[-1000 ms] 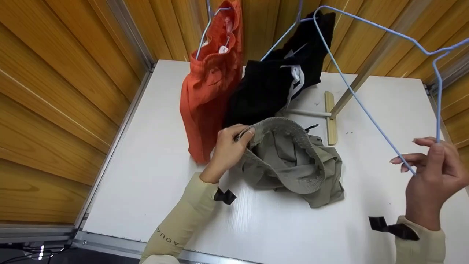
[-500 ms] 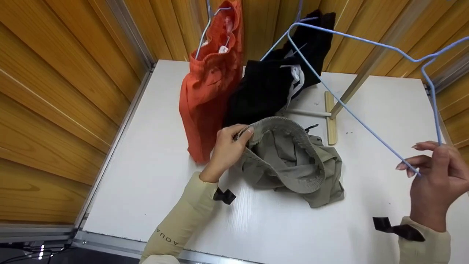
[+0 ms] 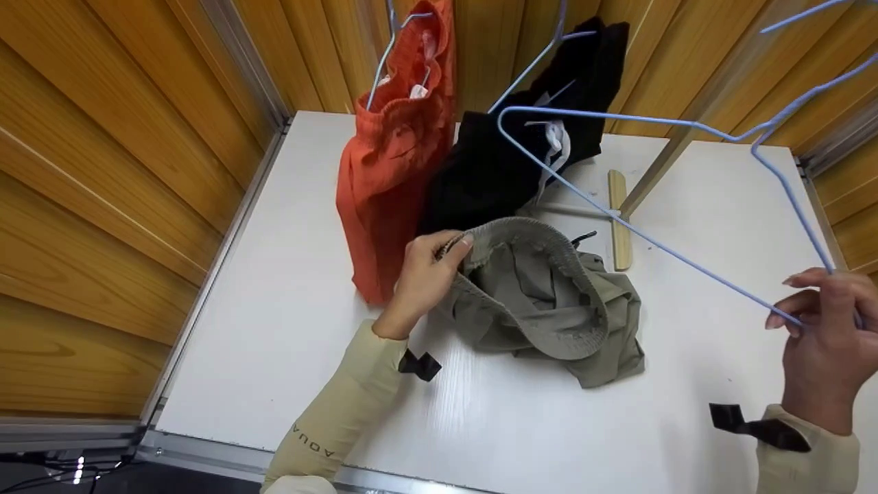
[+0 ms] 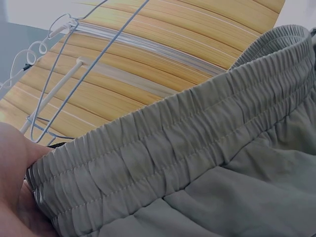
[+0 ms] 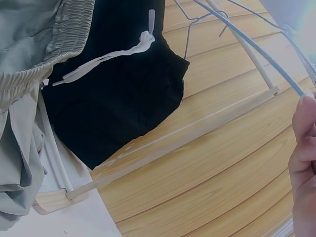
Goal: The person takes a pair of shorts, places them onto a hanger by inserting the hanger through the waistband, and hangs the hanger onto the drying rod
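Note:
Grey-green pants (image 3: 621, 322) with an elastic waistband lie bunched on the white table, the waist opening facing up. My left hand (image 3: 426, 278) pinches the left edge of that waistband, thumb on the inside. In the left wrist view the gathered waistband (image 4: 148, 153) stretches away from the hand's thumb side. At the right, my right hand (image 3: 833, 336) holds a blue wire hanger (image 3: 638, 119) by one lower corner. The hanger's far end reaches left, above the pants and in front of the black garment. Part of the right hand (image 5: 303, 153) shows in the right wrist view.
Orange-red pants (image 3: 387, 185) hang on a hanger at the back left. Beside them hangs a black garment (image 3: 490, 171) with a white drawstring. A wooden rack foot (image 3: 619, 233) with a slanting post stands behind the grey-green pants. Wood-panelled walls (image 3: 103, 171) enclose the table (image 3: 288, 357).
The hanger's far end has swung left and down, toward the black garment and the grey-green pants. My right hand has shifted slightly right. The left hand stays on the waistband.

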A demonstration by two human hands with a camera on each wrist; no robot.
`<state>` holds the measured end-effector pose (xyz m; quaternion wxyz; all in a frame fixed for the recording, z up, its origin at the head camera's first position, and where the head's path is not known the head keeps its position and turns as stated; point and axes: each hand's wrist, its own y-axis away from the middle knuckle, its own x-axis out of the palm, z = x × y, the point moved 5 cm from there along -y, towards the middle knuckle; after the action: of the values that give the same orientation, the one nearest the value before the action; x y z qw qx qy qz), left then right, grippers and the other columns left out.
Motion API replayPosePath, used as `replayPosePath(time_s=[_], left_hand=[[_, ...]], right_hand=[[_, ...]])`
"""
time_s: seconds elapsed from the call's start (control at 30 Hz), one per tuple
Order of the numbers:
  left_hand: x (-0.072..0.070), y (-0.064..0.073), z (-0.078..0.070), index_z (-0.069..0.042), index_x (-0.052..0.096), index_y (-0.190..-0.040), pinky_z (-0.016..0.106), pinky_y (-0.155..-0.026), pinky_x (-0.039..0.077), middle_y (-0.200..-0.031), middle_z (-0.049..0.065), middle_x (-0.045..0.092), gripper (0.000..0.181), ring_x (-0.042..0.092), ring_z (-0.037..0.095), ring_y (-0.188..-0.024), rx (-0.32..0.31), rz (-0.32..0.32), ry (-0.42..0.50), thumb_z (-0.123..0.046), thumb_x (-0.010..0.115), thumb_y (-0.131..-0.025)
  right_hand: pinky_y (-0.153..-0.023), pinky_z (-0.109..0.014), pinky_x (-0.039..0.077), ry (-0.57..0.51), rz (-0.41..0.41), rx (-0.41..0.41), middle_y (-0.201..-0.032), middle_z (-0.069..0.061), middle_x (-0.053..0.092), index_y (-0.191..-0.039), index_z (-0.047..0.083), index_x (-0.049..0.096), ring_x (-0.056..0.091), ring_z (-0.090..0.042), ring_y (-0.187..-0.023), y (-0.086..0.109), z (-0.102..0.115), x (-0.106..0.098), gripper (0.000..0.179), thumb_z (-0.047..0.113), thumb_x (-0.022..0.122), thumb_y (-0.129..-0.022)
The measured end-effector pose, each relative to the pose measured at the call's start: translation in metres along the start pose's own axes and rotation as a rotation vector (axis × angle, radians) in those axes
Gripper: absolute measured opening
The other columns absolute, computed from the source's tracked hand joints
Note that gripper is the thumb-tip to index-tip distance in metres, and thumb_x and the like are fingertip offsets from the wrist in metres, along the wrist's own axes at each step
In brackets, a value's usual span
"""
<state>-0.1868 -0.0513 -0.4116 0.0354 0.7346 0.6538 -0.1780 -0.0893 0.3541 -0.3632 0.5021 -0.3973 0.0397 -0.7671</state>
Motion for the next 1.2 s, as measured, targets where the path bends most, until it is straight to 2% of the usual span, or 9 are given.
replayPosePath(time_s=[0.17, 0.37, 0.53, 0.7, 0.87, 1.07, 1.2], left_hand=[[0.000, 0.000, 0.000, -0.009, 0.056, -0.068, 0.024, -0.063, 0.035, -0.064, -0.005, 0.039, 0.031, 0.042, 0.009, -0.065, 0.000, 0.002, 0.016, -0.023, 0.059, -0.096], [0.000, -0.001, 0.001, -0.009, 0.061, -0.073, 0.024, -0.066, 0.036, -0.065, -0.005, 0.042, 0.028, 0.045, 0.009, -0.068, 0.004, -0.001, 0.027, -0.024, 0.059, -0.096], [-0.001, -0.002, 0.002, -0.008, 0.064, -0.076, 0.024, -0.067, 0.036, -0.067, -0.005, 0.043, 0.026, 0.046, 0.010, -0.071, -0.010, -0.006, 0.026, -0.024, 0.059, -0.096], [-0.002, -0.002, 0.003, -0.011, 0.069, -0.082, 0.023, -0.070, 0.038, -0.070, -0.006, 0.049, 0.021, 0.048, 0.009, -0.075, -0.031, -0.018, 0.023, -0.022, 0.059, -0.096], [-0.002, -0.003, 0.004, -0.010, 0.069, -0.080, 0.023, -0.070, 0.039, -0.069, -0.006, 0.048, 0.021, 0.048, 0.008, -0.074, -0.039, -0.025, 0.022, -0.021, 0.059, -0.096], [-0.003, -0.003, 0.004, -0.011, 0.069, -0.079, 0.022, -0.069, 0.039, -0.069, -0.008, 0.049, 0.021, 0.048, 0.007, -0.074, -0.050, -0.042, 0.011, -0.022, 0.060, -0.094], [-0.002, -0.003, 0.003, -0.011, 0.069, -0.078, 0.022, -0.068, 0.038, -0.068, -0.008, 0.048, 0.022, 0.048, 0.007, -0.072, -0.054, -0.048, 0.003, -0.022, 0.060, -0.094]], right_hand=[[-0.038, -0.025, 0.041, 0.032, 0.019, -0.036, -0.073, -0.028, 0.061, -0.078, -0.031, 0.051, 0.053, -0.025, -0.040, -0.004, 0.004, -0.003, 0.018, -0.016, 0.054, -0.088], [-0.038, -0.022, 0.038, 0.087, 0.022, -0.040, -0.070, -0.026, 0.061, -0.077, -0.032, 0.053, 0.050, -0.022, -0.038, -0.005, 0.006, -0.004, 0.019, -0.017, 0.053, -0.088], [-0.036, -0.020, 0.034, 0.051, 0.036, -0.010, -0.067, -0.024, 0.062, -0.073, -0.031, 0.054, 0.047, -0.019, -0.035, -0.007, 0.008, -0.005, 0.019, -0.018, 0.051, -0.087], [-0.038, -0.019, 0.036, 0.057, 0.092, -0.010, -0.066, -0.024, 0.065, -0.074, -0.031, 0.054, 0.048, -0.018, -0.036, -0.008, 0.011, -0.006, 0.019, -0.020, 0.048, -0.087], [-0.042, -0.018, 0.041, 0.059, 0.159, -0.001, -0.068, -0.023, 0.066, -0.075, -0.031, 0.055, 0.051, -0.017, -0.037, -0.008, 0.014, -0.006, 0.019, -0.020, 0.047, -0.088], [-0.038, -0.015, 0.035, -0.007, 0.282, -0.003, -0.063, -0.022, 0.066, -0.070, -0.030, 0.055, 0.050, -0.014, -0.036, -0.010, 0.015, 0.005, 0.019, -0.020, 0.051, -0.085], [-0.037, -0.015, 0.032, -0.011, 0.317, -0.001, -0.063, -0.021, 0.066, -0.069, -0.029, 0.055, 0.049, -0.014, -0.037, -0.009, 0.016, 0.009, 0.018, -0.021, 0.052, -0.085]])
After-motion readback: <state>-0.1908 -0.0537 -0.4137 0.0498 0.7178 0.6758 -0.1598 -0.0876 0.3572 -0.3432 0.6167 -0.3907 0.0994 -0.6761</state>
